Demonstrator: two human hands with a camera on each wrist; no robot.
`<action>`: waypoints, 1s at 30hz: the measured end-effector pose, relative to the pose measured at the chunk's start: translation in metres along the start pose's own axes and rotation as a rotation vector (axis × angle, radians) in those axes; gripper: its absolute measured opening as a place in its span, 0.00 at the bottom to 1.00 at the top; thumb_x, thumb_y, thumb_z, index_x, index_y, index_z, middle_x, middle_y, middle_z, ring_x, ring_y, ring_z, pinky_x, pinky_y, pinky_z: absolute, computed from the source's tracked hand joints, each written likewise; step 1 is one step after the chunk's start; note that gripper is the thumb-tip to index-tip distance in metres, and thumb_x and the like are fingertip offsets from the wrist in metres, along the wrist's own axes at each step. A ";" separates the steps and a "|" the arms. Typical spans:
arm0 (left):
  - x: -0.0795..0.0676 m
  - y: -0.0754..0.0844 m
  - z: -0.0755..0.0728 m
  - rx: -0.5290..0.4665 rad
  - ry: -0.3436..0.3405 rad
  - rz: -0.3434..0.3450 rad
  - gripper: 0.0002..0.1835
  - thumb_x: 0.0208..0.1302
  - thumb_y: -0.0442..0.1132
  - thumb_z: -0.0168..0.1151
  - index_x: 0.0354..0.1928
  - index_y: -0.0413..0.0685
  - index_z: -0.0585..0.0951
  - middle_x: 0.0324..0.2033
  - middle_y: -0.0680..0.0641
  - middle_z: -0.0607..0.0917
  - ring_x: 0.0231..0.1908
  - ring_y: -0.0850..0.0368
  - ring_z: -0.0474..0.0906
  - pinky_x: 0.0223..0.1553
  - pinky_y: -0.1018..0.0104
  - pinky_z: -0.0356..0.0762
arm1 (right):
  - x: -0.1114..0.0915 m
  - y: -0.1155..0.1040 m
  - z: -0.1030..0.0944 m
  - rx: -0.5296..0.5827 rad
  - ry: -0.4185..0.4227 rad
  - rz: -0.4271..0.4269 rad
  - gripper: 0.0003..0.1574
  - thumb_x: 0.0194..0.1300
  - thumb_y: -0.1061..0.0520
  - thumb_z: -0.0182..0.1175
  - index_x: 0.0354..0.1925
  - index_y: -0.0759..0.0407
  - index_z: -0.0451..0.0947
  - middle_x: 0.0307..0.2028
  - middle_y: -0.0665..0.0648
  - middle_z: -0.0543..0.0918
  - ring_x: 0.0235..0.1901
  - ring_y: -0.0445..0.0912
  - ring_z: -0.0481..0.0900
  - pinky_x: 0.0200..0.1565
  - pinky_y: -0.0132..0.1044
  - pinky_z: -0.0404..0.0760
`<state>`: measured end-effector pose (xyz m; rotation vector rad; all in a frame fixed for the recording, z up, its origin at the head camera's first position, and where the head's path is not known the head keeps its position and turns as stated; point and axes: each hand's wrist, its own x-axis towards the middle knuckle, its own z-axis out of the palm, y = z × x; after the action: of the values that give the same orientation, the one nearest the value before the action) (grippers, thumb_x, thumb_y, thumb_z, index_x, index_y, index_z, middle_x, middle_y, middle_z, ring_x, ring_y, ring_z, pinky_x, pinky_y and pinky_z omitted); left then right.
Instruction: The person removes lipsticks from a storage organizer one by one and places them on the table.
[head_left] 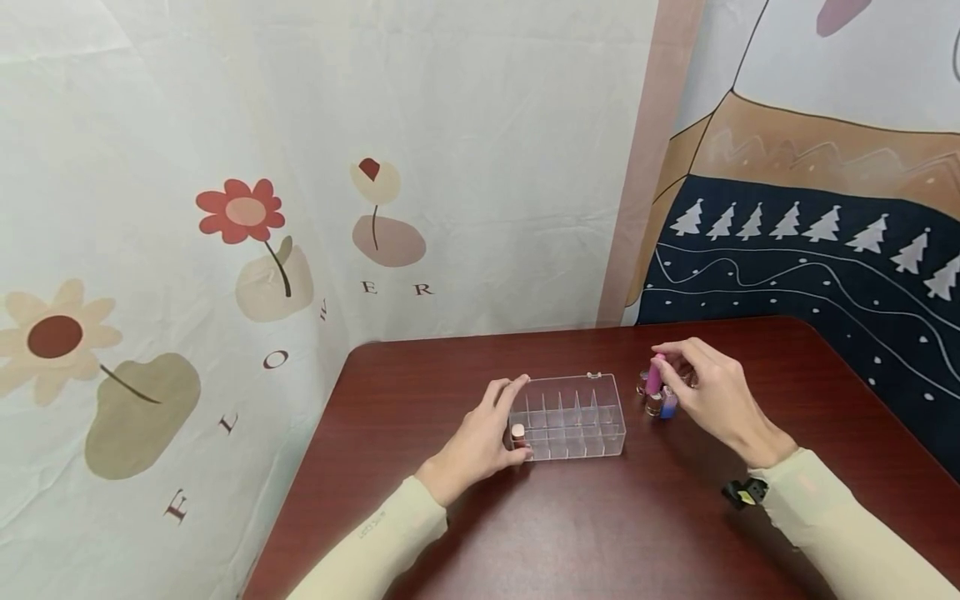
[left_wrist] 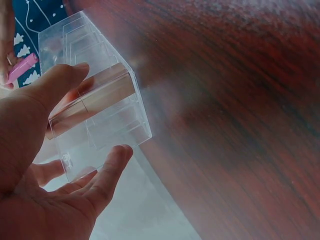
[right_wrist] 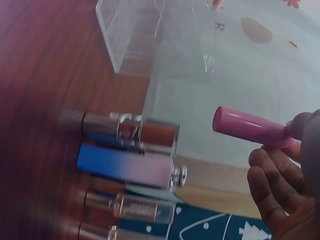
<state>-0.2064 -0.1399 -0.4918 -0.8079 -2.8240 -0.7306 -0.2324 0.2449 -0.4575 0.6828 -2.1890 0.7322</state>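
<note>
My left hand holds the left end of a clear compartment box, thumb at the front and fingers toward the back. One lipstick tube with a pale top stands in the box's front left compartment; the left wrist view shows its brownish body through the plastic. Between thumb and fingertips, my right hand pinches a pink lipstick tube by one end, raised above the other tubes. Under it stand a blue-to-pink tube, a lip gloss tube and clear-bodied tubes.
The box and the cosmetics stand on a dark red wooden table. Behind it hangs a pale cloth with printed flowers; a navy cloth with trees hangs at the right. A dark wrist device sits by the right cuff.
</note>
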 end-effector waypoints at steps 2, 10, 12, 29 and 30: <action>0.000 0.000 0.000 0.002 0.000 0.001 0.65 0.59 0.41 0.94 0.92 0.50 0.61 0.79 0.38 0.73 0.34 0.51 0.86 0.53 0.50 0.95 | 0.000 0.004 -0.003 -0.009 0.009 0.009 0.22 0.64 0.73 0.81 0.56 0.65 0.91 0.39 0.56 0.92 0.33 0.43 0.84 0.43 0.14 0.80; 0.000 0.000 0.000 0.001 -0.004 -0.001 0.64 0.60 0.41 0.93 0.92 0.51 0.61 0.79 0.38 0.72 0.32 0.54 0.83 0.52 0.52 0.94 | -0.003 0.019 -0.014 -0.024 0.037 0.036 0.23 0.64 0.73 0.81 0.56 0.64 0.92 0.40 0.56 0.92 0.33 0.38 0.84 0.44 0.12 0.80; 0.000 0.000 0.001 0.003 -0.002 0.001 0.65 0.60 0.41 0.94 0.92 0.51 0.61 0.79 0.38 0.72 0.31 0.54 0.83 0.51 0.52 0.94 | -0.005 0.023 -0.016 -0.031 0.046 0.045 0.23 0.63 0.73 0.82 0.56 0.63 0.92 0.40 0.56 0.92 0.33 0.38 0.84 0.45 0.11 0.79; 0.000 0.002 -0.002 -0.005 0.002 0.002 0.64 0.60 0.41 0.93 0.92 0.51 0.61 0.79 0.38 0.73 0.33 0.52 0.84 0.52 0.52 0.95 | -0.017 0.039 -0.020 -0.081 0.025 0.104 0.19 0.66 0.70 0.81 0.53 0.62 0.92 0.40 0.57 0.92 0.36 0.47 0.84 0.50 0.11 0.74; 0.000 0.002 -0.002 -0.003 0.003 0.003 0.64 0.60 0.41 0.93 0.92 0.51 0.61 0.79 0.38 0.73 0.33 0.52 0.85 0.52 0.52 0.95 | -0.019 0.040 -0.019 -0.082 0.020 0.108 0.18 0.66 0.70 0.81 0.53 0.62 0.92 0.40 0.57 0.92 0.35 0.47 0.85 0.49 0.10 0.74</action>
<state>-0.2053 -0.1402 -0.4892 -0.8113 -2.8190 -0.7355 -0.2387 0.2906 -0.4724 0.5177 -2.2383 0.6960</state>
